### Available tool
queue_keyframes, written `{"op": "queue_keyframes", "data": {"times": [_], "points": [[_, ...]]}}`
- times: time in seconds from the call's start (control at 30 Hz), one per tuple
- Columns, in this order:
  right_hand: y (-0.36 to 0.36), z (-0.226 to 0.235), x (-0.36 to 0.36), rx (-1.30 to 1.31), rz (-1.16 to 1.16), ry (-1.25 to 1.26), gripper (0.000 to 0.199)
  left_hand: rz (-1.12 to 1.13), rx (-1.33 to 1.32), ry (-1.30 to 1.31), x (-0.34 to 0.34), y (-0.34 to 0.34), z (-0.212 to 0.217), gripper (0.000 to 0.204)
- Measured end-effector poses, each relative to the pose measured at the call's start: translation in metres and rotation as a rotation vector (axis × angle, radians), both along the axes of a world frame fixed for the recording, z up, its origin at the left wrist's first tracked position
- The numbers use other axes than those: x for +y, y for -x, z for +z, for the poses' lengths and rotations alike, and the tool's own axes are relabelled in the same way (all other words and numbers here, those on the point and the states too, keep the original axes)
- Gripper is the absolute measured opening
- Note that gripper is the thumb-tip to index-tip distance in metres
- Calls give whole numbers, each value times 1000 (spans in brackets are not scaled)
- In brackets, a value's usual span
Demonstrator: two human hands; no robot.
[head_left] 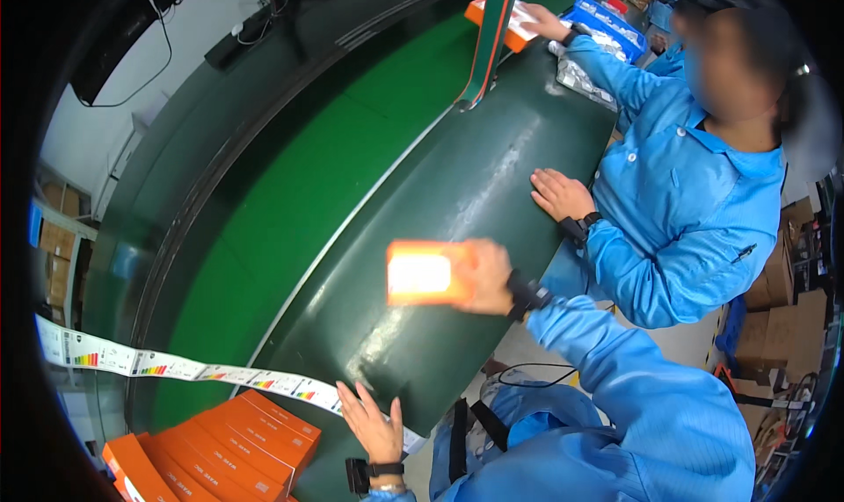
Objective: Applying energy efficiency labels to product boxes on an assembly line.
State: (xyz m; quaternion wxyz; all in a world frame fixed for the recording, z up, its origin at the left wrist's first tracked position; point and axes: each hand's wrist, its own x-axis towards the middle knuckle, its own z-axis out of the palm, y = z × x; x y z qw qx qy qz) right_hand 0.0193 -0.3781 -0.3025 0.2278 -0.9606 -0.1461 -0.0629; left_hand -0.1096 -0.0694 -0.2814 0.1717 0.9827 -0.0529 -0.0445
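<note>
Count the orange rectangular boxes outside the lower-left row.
2: one white-labelled orange box in the right hand, centre; one orange-and-white box at a blue-sleeved co-worker's hand, top, partly behind the flat green post. Others may be hidden.

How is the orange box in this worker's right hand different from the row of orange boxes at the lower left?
The held box is a single one in the right hand, while the row of boxes is several packed together, with no hand gripping them. The held box shows a large bright white area; the row shows mostly orange faces. The held box looks blurred, the row sharper. Both are orange with some white.
</note>
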Motion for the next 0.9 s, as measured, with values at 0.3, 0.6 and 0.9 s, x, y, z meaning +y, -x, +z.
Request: {"op": "queue_keyframes", "data": {"times": [0.3, 0.6, 0.9], "points": [[-83, 6, -68, 23, -609, 213, 68, 263, -963, -46, 36, 56, 156, 83], [-40, 147, 178, -224, 352, -720, 53, 753, -1212, -421, 176, 116, 319, 67], [52, 261, 369, 1003, 993, -1447, 87, 986, -426, 441, 300, 105, 325, 62]]}}
